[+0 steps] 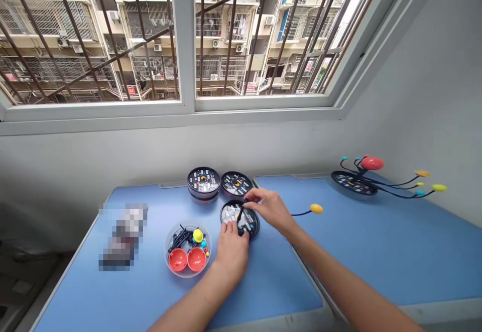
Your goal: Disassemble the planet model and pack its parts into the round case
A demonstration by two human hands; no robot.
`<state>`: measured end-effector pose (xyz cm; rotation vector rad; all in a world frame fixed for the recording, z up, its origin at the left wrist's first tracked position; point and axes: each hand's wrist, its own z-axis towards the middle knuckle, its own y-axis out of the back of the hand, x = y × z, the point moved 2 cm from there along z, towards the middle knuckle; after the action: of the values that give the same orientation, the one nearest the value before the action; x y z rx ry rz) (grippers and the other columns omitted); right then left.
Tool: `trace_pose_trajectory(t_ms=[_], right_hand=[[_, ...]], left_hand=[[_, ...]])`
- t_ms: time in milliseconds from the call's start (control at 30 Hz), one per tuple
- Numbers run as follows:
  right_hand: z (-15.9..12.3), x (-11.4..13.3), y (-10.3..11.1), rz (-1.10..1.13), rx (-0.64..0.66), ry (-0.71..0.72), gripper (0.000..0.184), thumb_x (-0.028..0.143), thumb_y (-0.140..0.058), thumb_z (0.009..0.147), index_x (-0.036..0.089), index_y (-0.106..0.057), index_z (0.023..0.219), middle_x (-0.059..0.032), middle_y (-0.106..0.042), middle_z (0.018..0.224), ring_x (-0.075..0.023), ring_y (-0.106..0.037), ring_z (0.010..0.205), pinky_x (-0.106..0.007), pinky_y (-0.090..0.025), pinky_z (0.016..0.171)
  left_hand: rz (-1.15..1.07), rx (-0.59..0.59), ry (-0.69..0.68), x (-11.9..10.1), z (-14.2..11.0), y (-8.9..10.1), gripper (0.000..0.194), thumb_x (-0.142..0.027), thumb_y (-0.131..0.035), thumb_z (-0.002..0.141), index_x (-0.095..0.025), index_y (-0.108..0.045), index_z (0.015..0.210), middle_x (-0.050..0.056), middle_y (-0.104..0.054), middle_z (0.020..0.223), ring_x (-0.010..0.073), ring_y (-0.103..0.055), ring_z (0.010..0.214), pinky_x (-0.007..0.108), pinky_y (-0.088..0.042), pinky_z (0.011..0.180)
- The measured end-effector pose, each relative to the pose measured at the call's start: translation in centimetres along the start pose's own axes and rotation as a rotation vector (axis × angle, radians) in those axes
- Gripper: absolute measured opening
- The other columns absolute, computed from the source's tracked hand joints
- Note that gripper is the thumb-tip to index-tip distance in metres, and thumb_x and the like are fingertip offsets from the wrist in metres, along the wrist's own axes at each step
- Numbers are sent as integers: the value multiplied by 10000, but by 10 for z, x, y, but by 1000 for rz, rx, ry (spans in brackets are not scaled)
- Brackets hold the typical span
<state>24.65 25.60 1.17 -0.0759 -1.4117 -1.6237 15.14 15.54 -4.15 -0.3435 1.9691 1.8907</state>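
On the blue desk (271,287), from the left: a blurred packet (123,236); a clear round tray (166,256) of red half-spheres (177,259) and black wires; the left hand (230,251) clasping a black round base (253,227) by its edge; the right hand (269,209) pinching a thin black stalk (240,215) at that base's centre; farther right, a wired planet model (354,184).
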Motion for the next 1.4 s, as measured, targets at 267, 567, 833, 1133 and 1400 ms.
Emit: trace_pose_trajectory(t_ms=[267,567,833,1133,1400], right_hand=[[-43,73,15,68,-22,264,143,87,-525,726,193,-613,689,-11,-612,673,-159,-547,678,-265,-436,610],[-136,128,-34,54,-174,794,222,70,-411,875,121,-624,842,-65,-624,735,-164,-528,777,-309,-422,697],[-152,138,-41,95,-115,746,224,78,-408,885,105,-617,962,-89,-665,843,-175,-561,800,-313,-448,727],[-141,133,-24,-119,127,505,231,122,-368,895,171,-588,843,-32,-624,666,-164,-530,620,-270,-398,574],[-148,139,-44,-108,587,369,178,100,-471,805,208,-510,669,13,-581,589,-145,-536,562,-233,-359,523]], left_hand=[[-446,-86,62,-6,-21,7,355,-63,-362,753,-120,-627,983,127,-589,1086,297,-488,1047,438,-359,914],[-1790,356,227,16,-99,33,169,-256,-647,660,-94,-600,644,-15,-490,553,67,-472,525,179,-373,529],[-1666,217,372,39,-128,49,335,-299,-795,542,-73,-674,758,22,-590,604,67,-513,534,162,-384,500],[-1336,346,426,51,-152,61,320,-408,-646,676,-117,-616,806,-42,-493,499,58,-457,394,150,-203,338],[-652,254,69,38,-172,81,197,-221,-479,778,-171,-658,713,-40,-477,553,87,-409,544,188,-301,510]])
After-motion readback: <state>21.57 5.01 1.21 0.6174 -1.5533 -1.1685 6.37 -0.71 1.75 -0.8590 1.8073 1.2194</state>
